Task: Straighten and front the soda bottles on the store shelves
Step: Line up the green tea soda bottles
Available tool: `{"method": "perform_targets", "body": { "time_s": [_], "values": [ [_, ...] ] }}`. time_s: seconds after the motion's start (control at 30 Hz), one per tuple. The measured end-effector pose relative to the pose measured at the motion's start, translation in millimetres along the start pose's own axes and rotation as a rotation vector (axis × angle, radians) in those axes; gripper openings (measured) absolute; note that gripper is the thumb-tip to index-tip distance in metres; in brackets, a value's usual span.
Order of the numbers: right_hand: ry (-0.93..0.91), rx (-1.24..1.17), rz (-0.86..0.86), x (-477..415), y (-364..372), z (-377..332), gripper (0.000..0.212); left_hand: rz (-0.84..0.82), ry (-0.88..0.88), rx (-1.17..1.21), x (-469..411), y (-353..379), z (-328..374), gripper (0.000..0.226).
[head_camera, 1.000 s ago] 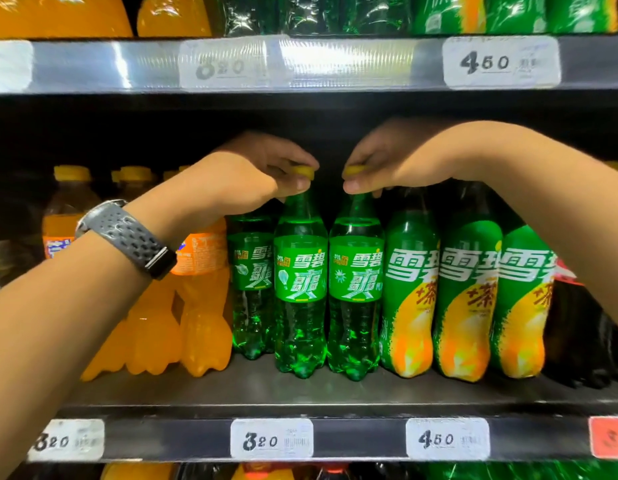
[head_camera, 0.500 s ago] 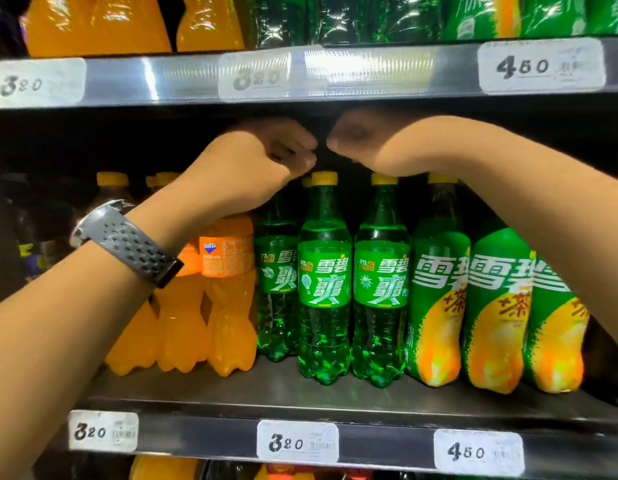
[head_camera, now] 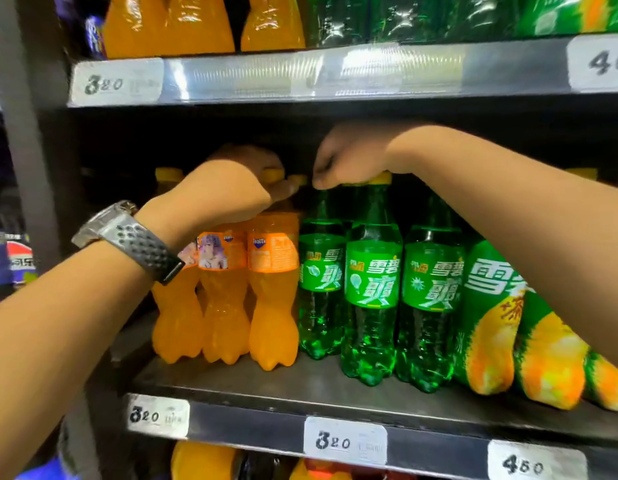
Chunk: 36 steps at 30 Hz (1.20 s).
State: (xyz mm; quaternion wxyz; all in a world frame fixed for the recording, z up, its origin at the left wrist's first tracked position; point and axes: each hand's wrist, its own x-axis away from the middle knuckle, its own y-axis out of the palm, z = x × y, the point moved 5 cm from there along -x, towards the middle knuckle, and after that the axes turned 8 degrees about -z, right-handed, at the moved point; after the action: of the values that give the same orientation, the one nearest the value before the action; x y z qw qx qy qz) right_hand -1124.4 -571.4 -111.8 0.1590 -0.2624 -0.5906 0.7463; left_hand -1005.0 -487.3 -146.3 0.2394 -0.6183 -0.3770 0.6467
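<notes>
My left hand (head_camera: 227, 188), with a watch on its wrist, is closed over the yellow cap of the front orange soda bottle (head_camera: 273, 306), which stands at the right end of the orange row. My right hand (head_camera: 349, 157) reaches in from the right. Its curled fingertips pinch the top of the leftmost green soda bottle (head_camera: 321, 306), whose cap is hidden. That bottle sits slightly behind two more green bottles (head_camera: 371, 323) to its right, labels facing out. The right wrist rests above the middle green bottle's yellow cap.
Green-and-yellow wrapped bottles (head_camera: 487, 327) fill the shelf's right side under my right forearm. The dark shelf (head_camera: 300, 386) has bare space in front of the bottles. The upper shelf rail (head_camera: 266, 77) hangs low overhead. A grey upright (head_camera: 26, 133) and cola bottles (head_camera: 20, 261) stand at left.
Both hands let go of the two green bottles' caps, rose, and shifted left. My left hand now grips an orange bottle's cap, my right the leftmost green bottle. The view panned left.
</notes>
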Motion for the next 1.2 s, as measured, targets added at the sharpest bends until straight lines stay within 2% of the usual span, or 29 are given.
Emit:
{"method": "perform_targets", "body": {
  "time_s": [0.3,0.5,0.7,0.83,1.03,1.1,1.2],
  "values": [
    [-0.010,-0.053,0.098,1.6,4.8,1.7,0.041,-0.079,0.023,0.025,-0.5,-3.2,4.6,0.038],
    [-0.002,-0.075,0.056,6.5,1.0,2.1,0.042,-0.107,0.047,0.056,2.7,-5.1,4.1,0.033],
    [0.003,-0.045,0.098,5.4,2.0,1.8,0.040,-0.130,0.033,0.054,0.5,-5.0,3.1,0.036],
    [-0.031,0.011,0.101,5.5,6.6,0.7,0.048,-0.132,0.035,0.030,-2.7,-2.7,1.9,0.034],
    [-0.065,-0.059,0.022,14.2,11.4,5.3,0.044,-0.092,0.079,0.070,-2.9,-2.0,0.2,0.027],
    [-0.065,-0.058,0.009,19.8,11.0,6.5,0.053,-0.092,0.097,0.047,-2.4,-3.7,3.3,0.024],
    [-0.036,-0.052,0.004,35.3,2.2,16.3,0.074,-0.074,0.158,0.039,-2.1,-8.8,18.1,0.035]
  ]
}}
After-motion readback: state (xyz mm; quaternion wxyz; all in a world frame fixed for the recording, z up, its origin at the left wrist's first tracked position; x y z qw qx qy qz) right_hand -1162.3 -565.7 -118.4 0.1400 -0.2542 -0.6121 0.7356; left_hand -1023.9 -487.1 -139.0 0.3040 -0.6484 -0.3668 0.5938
